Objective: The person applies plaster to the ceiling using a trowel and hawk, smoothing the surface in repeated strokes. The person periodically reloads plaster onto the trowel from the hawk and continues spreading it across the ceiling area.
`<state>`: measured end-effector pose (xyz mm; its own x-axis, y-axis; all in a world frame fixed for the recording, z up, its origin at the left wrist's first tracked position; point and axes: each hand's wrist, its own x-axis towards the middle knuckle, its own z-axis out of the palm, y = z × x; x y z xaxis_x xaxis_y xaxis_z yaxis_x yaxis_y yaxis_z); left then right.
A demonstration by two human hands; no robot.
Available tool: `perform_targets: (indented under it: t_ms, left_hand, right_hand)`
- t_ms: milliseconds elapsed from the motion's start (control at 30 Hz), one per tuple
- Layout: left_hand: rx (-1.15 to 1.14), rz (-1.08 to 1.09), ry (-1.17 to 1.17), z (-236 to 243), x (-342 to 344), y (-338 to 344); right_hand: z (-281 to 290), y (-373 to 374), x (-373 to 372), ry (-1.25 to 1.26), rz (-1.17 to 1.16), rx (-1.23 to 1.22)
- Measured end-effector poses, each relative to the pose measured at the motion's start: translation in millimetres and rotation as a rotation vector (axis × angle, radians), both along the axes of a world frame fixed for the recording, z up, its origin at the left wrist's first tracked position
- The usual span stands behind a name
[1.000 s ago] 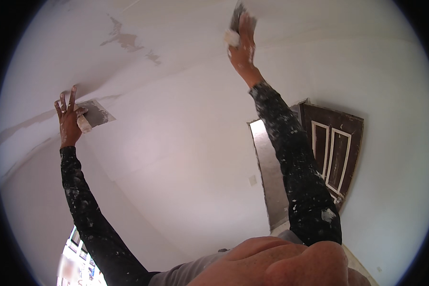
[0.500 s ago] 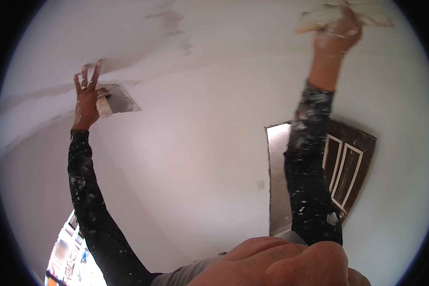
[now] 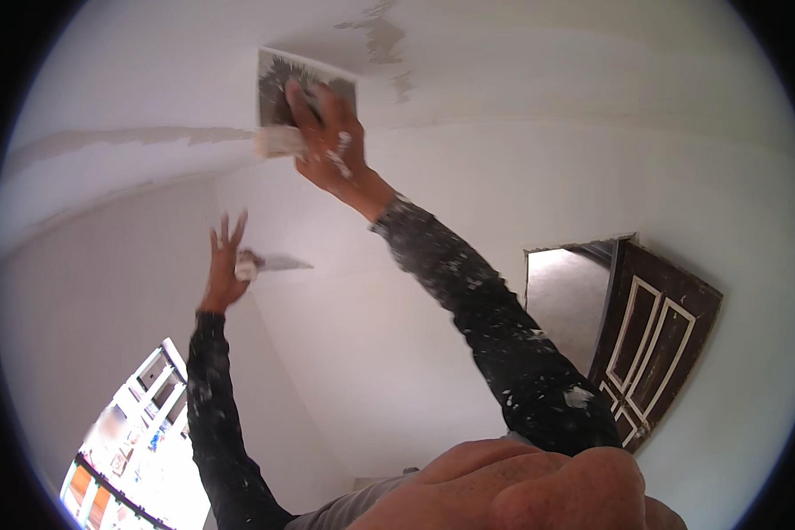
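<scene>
My right hand (image 3: 340, 146) is raised to the ceiling and grips a flat rectangular plastering trowel (image 3: 271, 106) with a pale handle. The blade lies against or very near the ceiling; contact is hard to tell. Grey-white smears coat the blade, and white compound spots the hand. Lower and to the left, my left hand (image 3: 224, 276) holds a second trowel (image 3: 283, 262) by its pale handle, pinned at the thumb while other fingers stretch upward. That blade shows nearly edge-on. Both black sleeves are spattered white.
A damp-looking grey band (image 3: 141, 135) runs along the ceiling edge, with a ragged grey patch (image 3: 384, 40) farther right. A dark panelled door (image 3: 654, 336) stands open beside a doorway at right. A bright barred window (image 3: 141, 433) lies at lower left.
My right hand has swung from the upper right to the upper middle-left, bringing its trowel to the ceiling. My left hand has dropped and shifted right with its trowel, away from the ceiling.
</scene>
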<state>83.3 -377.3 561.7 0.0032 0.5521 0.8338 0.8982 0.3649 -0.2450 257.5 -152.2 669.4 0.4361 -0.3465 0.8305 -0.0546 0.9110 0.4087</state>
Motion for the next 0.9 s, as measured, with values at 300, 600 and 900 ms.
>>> perform_targets:
  t_ms: [300,600,900]
  left_hand:
    - [0.870,-0.639,-1.453,-365.9,-61.0,-87.9]
    - [1.186,-0.769,-1.679,-396.4,12.5,-62.0]
    - [0.845,-0.940,-1.869,-356.4,29.5,19.8]
  right_hand:
    - [-29.9,249.5,277.9,0.590,-0.763,-0.401]
    - [46.6,152.5,250.0,0.875,-0.628,-0.053]
    - [15.7,90.2,54.4,0.259,-0.623,0.023]
